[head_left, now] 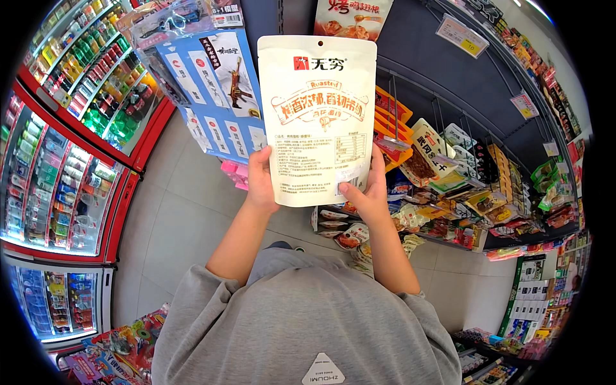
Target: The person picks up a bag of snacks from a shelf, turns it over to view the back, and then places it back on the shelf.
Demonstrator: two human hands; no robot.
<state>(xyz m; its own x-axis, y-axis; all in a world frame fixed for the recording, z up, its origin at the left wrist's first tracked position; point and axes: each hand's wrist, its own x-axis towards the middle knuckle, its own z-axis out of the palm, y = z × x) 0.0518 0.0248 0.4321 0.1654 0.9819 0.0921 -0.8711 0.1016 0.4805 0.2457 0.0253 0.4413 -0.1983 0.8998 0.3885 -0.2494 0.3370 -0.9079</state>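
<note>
Upright in front of me is a cream-coloured snack pouch (308, 138) with orange lettering, a small printed table, a barcode near its lower right corner and a hang hole at the top. My left hand (262, 183) grips its lower left edge. On the opposite edge, my right hand (369, 192) is closed on the pouch, the thumb lying across its front near the barcode. The fingers behind the pouch are partly hidden. Just beyond my left hand hang blue toy packs (215, 83), one picturing a toy gun.
Red-framed drink coolers (64, 173) line the left side. A dark shelf rack (410, 38) with hanging snack bags (423, 151) curves along the right. Another snack pouch (350, 19) hangs behind the held one. Grey floor tiles (160, 224) lie between coolers and rack.
</note>
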